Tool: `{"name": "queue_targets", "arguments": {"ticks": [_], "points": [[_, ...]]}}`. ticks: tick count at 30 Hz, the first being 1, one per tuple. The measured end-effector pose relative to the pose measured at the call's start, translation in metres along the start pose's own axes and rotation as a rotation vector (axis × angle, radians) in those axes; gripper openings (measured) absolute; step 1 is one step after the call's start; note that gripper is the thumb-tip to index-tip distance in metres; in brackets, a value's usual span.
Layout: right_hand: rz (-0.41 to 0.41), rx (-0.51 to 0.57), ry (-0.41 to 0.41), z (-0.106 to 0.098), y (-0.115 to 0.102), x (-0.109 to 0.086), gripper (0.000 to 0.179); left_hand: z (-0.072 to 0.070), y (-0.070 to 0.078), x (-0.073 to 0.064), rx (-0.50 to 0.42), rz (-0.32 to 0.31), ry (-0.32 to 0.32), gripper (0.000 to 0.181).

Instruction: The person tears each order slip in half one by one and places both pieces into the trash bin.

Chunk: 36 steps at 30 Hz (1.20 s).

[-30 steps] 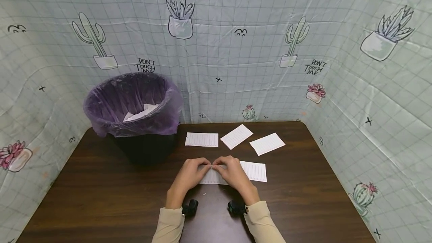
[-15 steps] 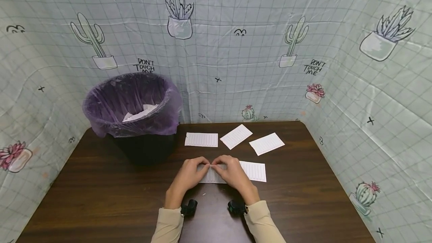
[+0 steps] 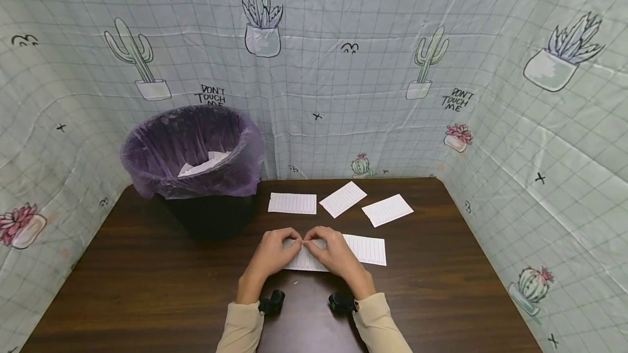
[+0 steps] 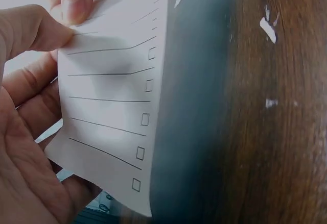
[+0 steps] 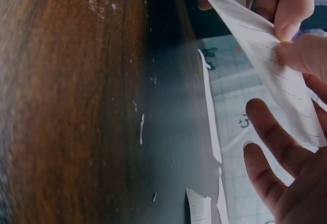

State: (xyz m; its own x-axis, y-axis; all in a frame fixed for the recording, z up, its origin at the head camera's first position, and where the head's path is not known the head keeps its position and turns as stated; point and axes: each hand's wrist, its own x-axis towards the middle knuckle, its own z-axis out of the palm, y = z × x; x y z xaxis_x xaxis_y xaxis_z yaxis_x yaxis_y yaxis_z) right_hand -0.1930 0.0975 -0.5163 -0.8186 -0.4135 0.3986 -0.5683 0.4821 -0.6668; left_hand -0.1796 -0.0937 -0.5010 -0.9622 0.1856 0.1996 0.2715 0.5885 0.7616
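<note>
A lined paper slip with small checkboxes (image 3: 304, 261) is between my two hands over the middle of the table. The left hand (image 3: 276, 249) pinches its far edge between thumb and fingers. Close beside it, the right hand (image 3: 332, 250) pinches the same edge, the fingertips of both hands nearly meeting. In the left wrist view the slip (image 4: 110, 89) bends slightly, its checkboxes running along the near edge. The right wrist view shows the slip (image 5: 276, 60) tilted, with other right-hand fingers spread below it. Another lined slip (image 3: 369, 250) lies just right of the right hand, partly hidden by it.
Three more slips lie farther back: a left one (image 3: 293, 204), a middle one (image 3: 343, 199) and a right one (image 3: 387, 211). At the back left stands a black bin (image 3: 211, 214) with a purple liner (image 3: 235, 181) and white paper (image 3: 203, 165) inside. Tiny paper scraps (image 4: 267, 29) dot the table.
Both hands have shifted slightly left with the slip, and its lower edge is a little nearer. The thumbs and fingers form rounder pinches. The other slips and the bin stay put.
</note>
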Motion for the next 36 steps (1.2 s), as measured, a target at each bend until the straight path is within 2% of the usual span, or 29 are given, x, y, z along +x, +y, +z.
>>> {"name": "queue_targets", "arguments": {"ticks": [6, 9, 18, 25, 32, 36], "points": [[-0.009, -0.002, -0.002, -0.002, -0.003, 0.000, 0.004, -0.001, 0.001, 0.001, -0.004, -0.037, -0.010, 0.014], [0.008, -0.004, -0.001, -0.002, -0.003, -0.002, 0.005, -0.001, -0.001, -0.001, -0.010, -0.032, -0.005, 0.012], [0.082, -0.085, 0.106, -0.009, 0.002, -0.003, 0.007, -0.007, -0.006, 0.000, -0.057, 0.007, 0.019, 0.007], [0.139, -0.053, 0.104, -0.016, 0.008, -0.004, 0.007, -0.010, -0.008, -0.003, -0.045, -0.023, 0.018, 0.008], [0.180, -0.003, 0.090, -0.018, 0.009, -0.004, 0.005, -0.013, -0.012, -0.003, -0.092, 0.018, 0.056, 0.008], [0.181, 0.015, 0.112, -0.021, 0.011, -0.004, 0.005, -0.017, -0.012, -0.002, -0.137, 0.016, 0.083, 0.008]]}}
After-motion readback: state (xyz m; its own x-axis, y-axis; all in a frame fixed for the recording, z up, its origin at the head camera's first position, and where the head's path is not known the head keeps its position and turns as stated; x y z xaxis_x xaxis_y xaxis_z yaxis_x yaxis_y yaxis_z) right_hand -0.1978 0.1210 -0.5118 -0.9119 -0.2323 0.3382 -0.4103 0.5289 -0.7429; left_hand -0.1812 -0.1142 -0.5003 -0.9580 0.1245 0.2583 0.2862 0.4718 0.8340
